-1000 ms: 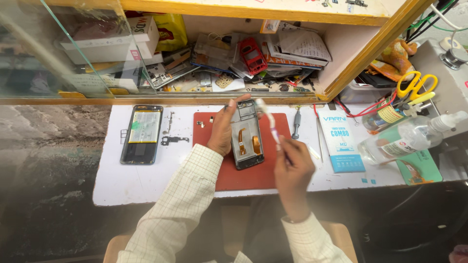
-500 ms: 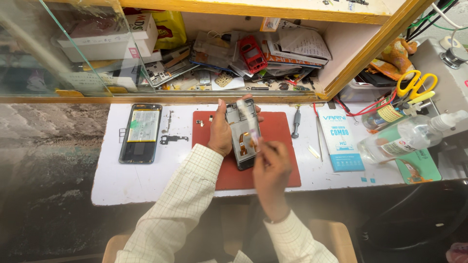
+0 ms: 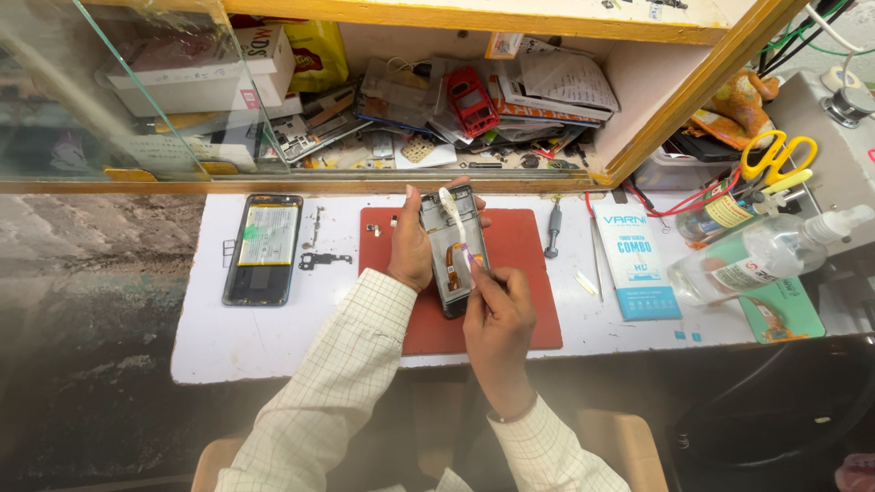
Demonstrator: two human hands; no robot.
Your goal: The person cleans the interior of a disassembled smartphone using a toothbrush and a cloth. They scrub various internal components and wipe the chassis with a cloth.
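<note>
The left hand (image 3: 410,251) grips an opened dark smartphone frame with its inner parts and an orange flex strip exposed (image 3: 453,246), fingers curled shut around its left edge and top so that it stands tilted above the red rectangular work mat (image 3: 524,292) on the white tabletop (image 3: 273,337). The right hand (image 3: 499,314) has its fingers pinched closed on a slim white toothbrush-like tool (image 3: 456,228), whose upper end lies across the open phone; whether the tip touches the parts cannot be told. Left of the mat lies a second black phone, back off, showing a pale battery (image 3: 263,248), with small metal brackets (image 3: 321,260) just beside it. Right of the mat rest a grey-handled screwdriver (image 3: 552,230), a white and blue flat packet (image 3: 635,260) and a clear plastic spray bottle (image 3: 761,260) lying on its side. Yellow-handled scissors (image 3: 775,155) sit further right. Above the tabletop, a wooden shelf (image 3: 629,155) is crowded with papers, boxes and a red phone shell (image 3: 471,100)
</note>
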